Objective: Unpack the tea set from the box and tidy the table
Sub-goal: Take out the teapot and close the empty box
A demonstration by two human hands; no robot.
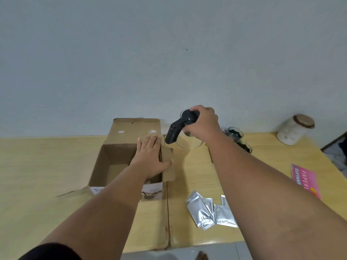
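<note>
An open cardboard box (114, 158) stands on the wooden table (37, 166), its flaps spread. My left hand (150, 156) lies flat on the box's right wall and flap, fingers spread, holding nothing. To the right of the box stands a clear glass teapot (187, 144) with a black lid and black handle (173, 133). My right hand (203, 121) grips the teapot from above at the lid and the top of the handle. Whether the pot's base touches the table I cannot tell. Two small glass cups (234, 133) with dark contents stand behind my right forearm.
Several silver foil sachets (210, 210) lie at the front right of the table. A pink booklet (306, 180) lies at the right edge. A white jar with a brown lid (294, 128) stands at the back right. A pale wall runs behind the table.
</note>
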